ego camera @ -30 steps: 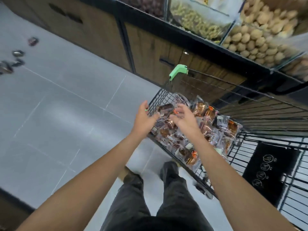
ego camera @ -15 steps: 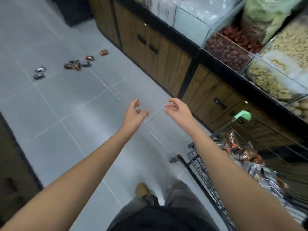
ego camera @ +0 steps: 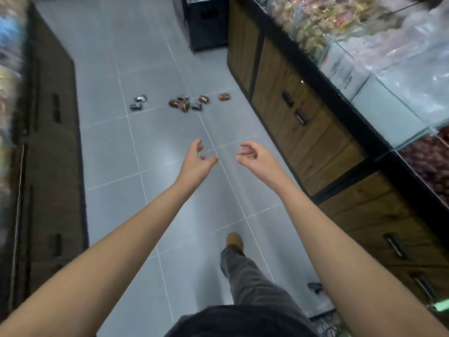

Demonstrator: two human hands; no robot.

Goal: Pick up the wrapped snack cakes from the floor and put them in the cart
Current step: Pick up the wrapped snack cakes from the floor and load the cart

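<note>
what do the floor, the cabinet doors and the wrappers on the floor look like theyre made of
Floor: likely glazed ceramic tile, grey, semi-gloss; grout lines and soft reflections show.
Cabinet doors: wood or wood-look laminate, matte; brown grain runs across them.
Wrappers: probably plastic film, shiny; small glints show, but they are too small to be sure.

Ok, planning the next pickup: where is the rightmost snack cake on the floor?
Head view: the rightmost snack cake lies on the floor ahead, between the main cluster and the wooden cabinet on the right.
</note>
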